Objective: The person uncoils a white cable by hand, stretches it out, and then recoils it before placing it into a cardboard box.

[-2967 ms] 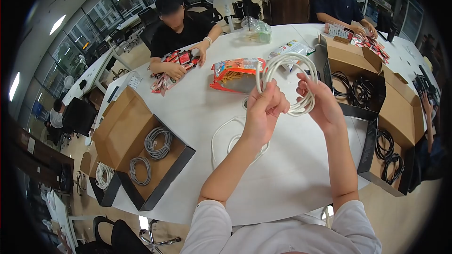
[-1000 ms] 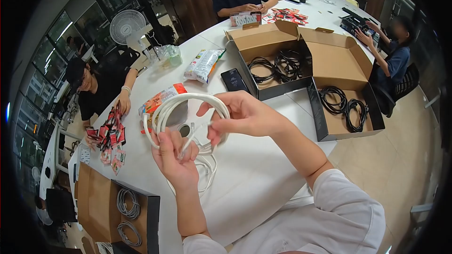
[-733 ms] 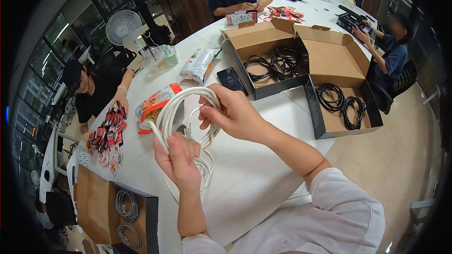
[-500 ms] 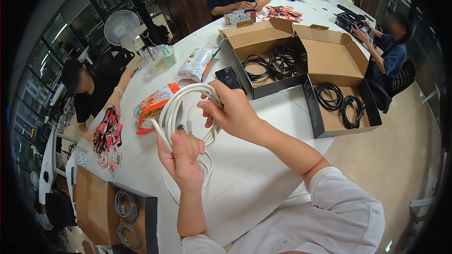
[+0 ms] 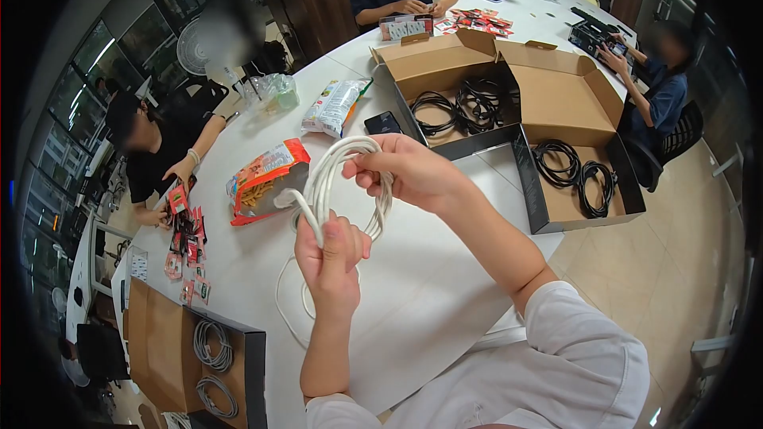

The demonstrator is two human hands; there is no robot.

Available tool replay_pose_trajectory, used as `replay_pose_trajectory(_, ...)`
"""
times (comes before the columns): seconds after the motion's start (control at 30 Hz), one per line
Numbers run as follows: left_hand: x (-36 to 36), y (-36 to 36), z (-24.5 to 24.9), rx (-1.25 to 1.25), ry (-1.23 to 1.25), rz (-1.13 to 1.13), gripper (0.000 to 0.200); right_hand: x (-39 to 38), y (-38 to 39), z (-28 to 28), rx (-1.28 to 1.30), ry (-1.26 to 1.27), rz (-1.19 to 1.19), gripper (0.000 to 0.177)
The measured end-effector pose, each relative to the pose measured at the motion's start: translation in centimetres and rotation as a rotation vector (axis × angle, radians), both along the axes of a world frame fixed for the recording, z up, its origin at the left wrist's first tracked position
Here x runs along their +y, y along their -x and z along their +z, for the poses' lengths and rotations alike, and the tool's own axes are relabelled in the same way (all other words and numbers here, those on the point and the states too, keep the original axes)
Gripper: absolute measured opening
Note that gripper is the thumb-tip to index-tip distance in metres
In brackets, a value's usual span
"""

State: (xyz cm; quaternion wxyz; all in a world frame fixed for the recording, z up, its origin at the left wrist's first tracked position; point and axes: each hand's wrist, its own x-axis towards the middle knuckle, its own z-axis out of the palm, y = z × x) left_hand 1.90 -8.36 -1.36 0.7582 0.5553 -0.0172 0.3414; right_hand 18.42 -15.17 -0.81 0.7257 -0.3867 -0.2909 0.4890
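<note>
A coiled white cable [image 5: 319, 183] is held up over the table between both hands. My left hand [image 5: 332, 258] is closed around the lower left of the loops, thumb uppermost. My right hand [image 5: 409, 171] grips the upper right of the coil with fingers curled inward. A connector end sticks out at the coil's left side. Below, a loose length of the same cable trails down onto the white table [image 5: 413, 302]. Behind the coil lies an opened orange snack bag [image 5: 266, 163], partly hidden by it.
Open boxes with black cables [image 5: 435, 114] stand at the back right, and a box with grey cables [image 5: 254, 365] is at the lower left. A phone [image 5: 382, 123] and a white snack bag [image 5: 335, 107] lie beyond my hands. Co-workers sit around the table, one handling red packets [image 5: 187, 234].
Both hands and the coil have shifted right, and the loops look more gathered. At the left, the co-worker's hand has moved among the red packets. A blurred figure now stands before the fan.
</note>
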Motion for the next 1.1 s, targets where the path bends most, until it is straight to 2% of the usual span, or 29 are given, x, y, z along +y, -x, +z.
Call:
replay_pose_trajectory(0.1,0.8,0.0,0.2,0.008,0.139,-0.063,0.027,-0.9,-0.8,0.3,0.201,-0.062,0.119,0.015)
replay_pose_trajectory(0.17,1.6,0.2,0.3,0.006,0.217,-0.083,0.029,-1.1,-0.9,0.5,0.323,-0.084,0.164,0.026)
replay_pose_trajectory(0.23,1.6,0.0,0.2,0.005,0.267,-0.092,0.03,-1.1,-0.5,0.5,0.312,-0.106,0.092,0.018)
replay_pose_trajectory(0.53,1.1,0.3,0.0,0.046,-0.079,-0.056,0.014,-1.1,-0.1,0.5,0.205,-0.138,0.047,0.028)
replay_pose_trajectory(0.63,1.0,0.8,0.7,0.037,-0.072,-0.084,0.014,-1.1,-0.7,0.3,0.185,-0.208,0.132,0.027)
replay_pose_trajectory(0.77,1.6,0.8,0.8,0.041,-0.006,-0.131,0.013,-1.2,-0.7,0.3,0.113,-0.276,0.127,0.047)
replay_pose_trajectory(0.8,1.5,0.9,0.8,0.046,0.024,-0.127,0.015,-1.3,-0.6,0.4,0.114,-0.298,0.146,0.036)
replay_pose_trajectory(0.93,2.3,1.0,0.4,0.021,0.049,-0.166,0.016,-1.1,-0.3,0.5,0.106,-0.323,0.162,0.019)
replay_pose_trajectory(1.1,2.6,1.1,1.2,0.005,0.153,-0.179,0.016,-0.7,-0.3,0.2,0.059,-0.381,0.194,0.023)
